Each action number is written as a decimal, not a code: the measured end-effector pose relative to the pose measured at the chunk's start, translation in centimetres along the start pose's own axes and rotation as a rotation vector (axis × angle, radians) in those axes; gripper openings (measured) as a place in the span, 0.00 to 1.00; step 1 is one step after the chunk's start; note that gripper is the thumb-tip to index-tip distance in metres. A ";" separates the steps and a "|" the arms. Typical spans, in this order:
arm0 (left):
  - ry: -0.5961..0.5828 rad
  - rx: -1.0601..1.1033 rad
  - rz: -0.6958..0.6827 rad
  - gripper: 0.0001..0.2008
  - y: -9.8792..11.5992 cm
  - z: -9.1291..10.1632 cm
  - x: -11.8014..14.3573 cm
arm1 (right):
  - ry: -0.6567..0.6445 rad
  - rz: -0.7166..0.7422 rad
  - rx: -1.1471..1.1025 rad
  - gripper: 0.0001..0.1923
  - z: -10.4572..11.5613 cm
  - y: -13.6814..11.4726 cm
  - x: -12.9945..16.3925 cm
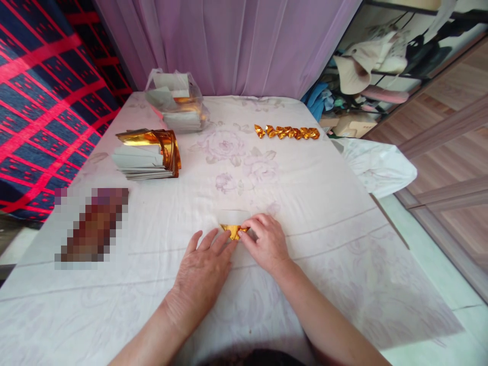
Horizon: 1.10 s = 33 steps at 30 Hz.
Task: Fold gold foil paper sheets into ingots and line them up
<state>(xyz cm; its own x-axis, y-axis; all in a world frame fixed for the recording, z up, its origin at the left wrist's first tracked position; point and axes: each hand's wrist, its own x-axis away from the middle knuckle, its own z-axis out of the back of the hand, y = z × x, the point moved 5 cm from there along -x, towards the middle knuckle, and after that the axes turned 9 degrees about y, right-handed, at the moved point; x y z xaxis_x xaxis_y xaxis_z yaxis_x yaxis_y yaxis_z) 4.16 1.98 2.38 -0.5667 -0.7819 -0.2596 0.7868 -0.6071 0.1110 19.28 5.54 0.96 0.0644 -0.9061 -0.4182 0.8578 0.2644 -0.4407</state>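
Observation:
A small sheet of gold foil paper (231, 233), partly folded, lies on the table in front of me. Its pale upper part is flat and its gold lower edge is creased. My left hand (203, 272) rests palm down with fingers spread, the tips nearest the paper touching its lower left side. At the right end of the fold, my right hand (269, 245) pinches the paper between thumb and fingers. A row of several folded gold foil pieces (293, 132) sits toward the far right. The fingers cover part of the fold.
At the left stands a stack of gold-and-grey paper sheets (147, 161). Behind it is a clear plastic bag (181, 109) holding more sheets. A blurred-out item (95, 226) lies at the left edge. A flowered cloth (160, 290) covers the table; shelves (381, 73) stand at right.

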 end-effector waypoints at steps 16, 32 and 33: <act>0.018 0.000 0.007 0.20 -0.3 0.6 -0.2 | -0.034 0.005 0.074 0.08 0.0 -0.9 0.4; -0.048 0.220 0.060 0.18 -2.4 0.0 -0.5 | -0.041 0.002 0.053 0.08 -0.1 -0.9 0.1; -0.049 0.224 0.066 0.18 -2.4 0.0 -0.6 | -0.054 -0.005 0.058 0.08 -0.1 -0.9 0.1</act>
<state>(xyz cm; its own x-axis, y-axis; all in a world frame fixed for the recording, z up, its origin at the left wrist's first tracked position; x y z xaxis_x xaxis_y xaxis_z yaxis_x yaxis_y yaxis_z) 2.59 3.91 2.23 -0.5315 -0.8234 -0.1989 0.7518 -0.5667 0.3371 18.44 5.25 1.23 0.0861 -0.9241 -0.3724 0.8862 0.2418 -0.3953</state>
